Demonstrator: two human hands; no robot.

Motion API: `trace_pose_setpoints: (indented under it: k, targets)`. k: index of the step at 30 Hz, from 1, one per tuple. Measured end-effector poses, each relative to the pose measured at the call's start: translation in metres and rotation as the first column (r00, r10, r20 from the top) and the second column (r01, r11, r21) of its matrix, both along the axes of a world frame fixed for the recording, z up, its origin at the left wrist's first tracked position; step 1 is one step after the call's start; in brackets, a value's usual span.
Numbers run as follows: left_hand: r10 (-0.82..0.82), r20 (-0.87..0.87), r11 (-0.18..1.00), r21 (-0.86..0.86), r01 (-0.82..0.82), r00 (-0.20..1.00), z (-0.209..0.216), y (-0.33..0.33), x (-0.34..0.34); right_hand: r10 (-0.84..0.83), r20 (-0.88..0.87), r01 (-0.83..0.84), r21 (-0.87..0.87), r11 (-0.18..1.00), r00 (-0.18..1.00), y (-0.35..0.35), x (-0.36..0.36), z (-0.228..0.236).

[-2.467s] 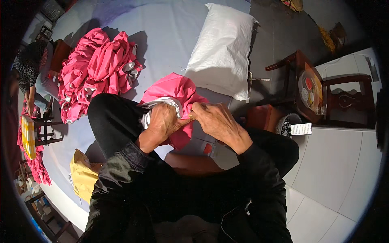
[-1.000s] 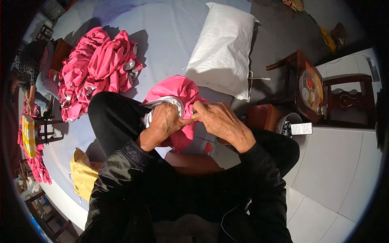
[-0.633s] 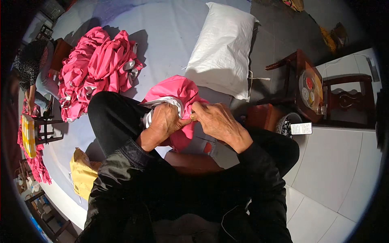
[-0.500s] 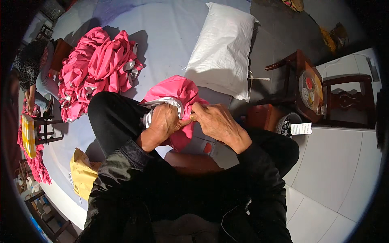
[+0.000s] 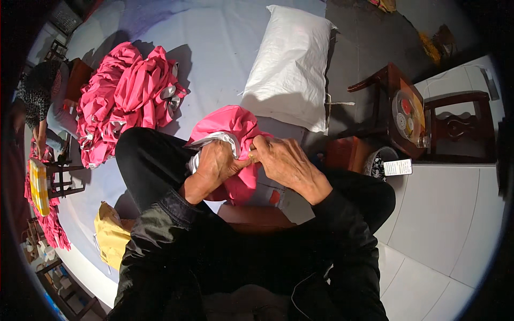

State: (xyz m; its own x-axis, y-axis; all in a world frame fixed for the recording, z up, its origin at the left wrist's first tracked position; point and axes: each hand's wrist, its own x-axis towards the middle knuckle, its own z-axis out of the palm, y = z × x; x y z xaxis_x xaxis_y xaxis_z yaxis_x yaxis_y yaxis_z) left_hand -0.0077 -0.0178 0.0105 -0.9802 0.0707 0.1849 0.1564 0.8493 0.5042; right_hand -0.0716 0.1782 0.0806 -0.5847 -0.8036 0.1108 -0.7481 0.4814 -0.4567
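Note:
A bunched piece of pink fabric (image 5: 227, 120) with a shiny silvery-white underside lies between my knees, above my lap. My left hand (image 5: 214, 163) is closed around its gathered edge, where the pale side folds outward. From the other side, my right hand (image 5: 286, 163) pinches the cloth close to my left thumb, fingertips nearly meeting. Whatever small thing may sit between the pinching fingers is too small to make out. Part of the fabric hangs down below both hands.
At the upper left lies a heap of pink fabric (image 5: 134, 91). A stuffed white sack (image 5: 289, 67) is ahead. To the right stand a wooden chair (image 5: 463, 128), a wooden stand with a tray (image 5: 409, 120) and a bin (image 5: 379, 160). A yellow bag (image 5: 111, 235) and another person (image 5: 40, 101) are leftward.
The whole view has shifted slightly. Both hands keep almost the same hold on the pink fabric.

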Motion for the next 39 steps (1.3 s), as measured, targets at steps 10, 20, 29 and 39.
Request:
trace_pose_setpoints:
  k: [10,20,29,39]
  targets:
    - [-0.007,-0.02,0.997,-0.083,0.005,1.0,0.001,0.003,0.002,0.026,-0.078,-0.029,-0.035,0.999,0.997,0.0,0.003,-0.002]
    - [-0.008,0.073,0.997,-0.072,0.014,0.997,0.003,0.002,0.005,0.026,-0.018,-0.027,-0.057,0.998,0.999,-0.001,0.004,-0.006]
    - [-0.065,0.067,0.989,-0.128,0.073,0.996,0.006,-0.002,0.006,-0.026,0.064,0.026,0.003,1.0,0.998,-0.003,0.008,-0.009]
    - [-0.068,0.066,0.979,-0.186,0.079,0.996,0.01,0.001,0.006,-0.108,0.176,0.122,-0.072,0.99,0.979,-0.006,0.011,-0.027]
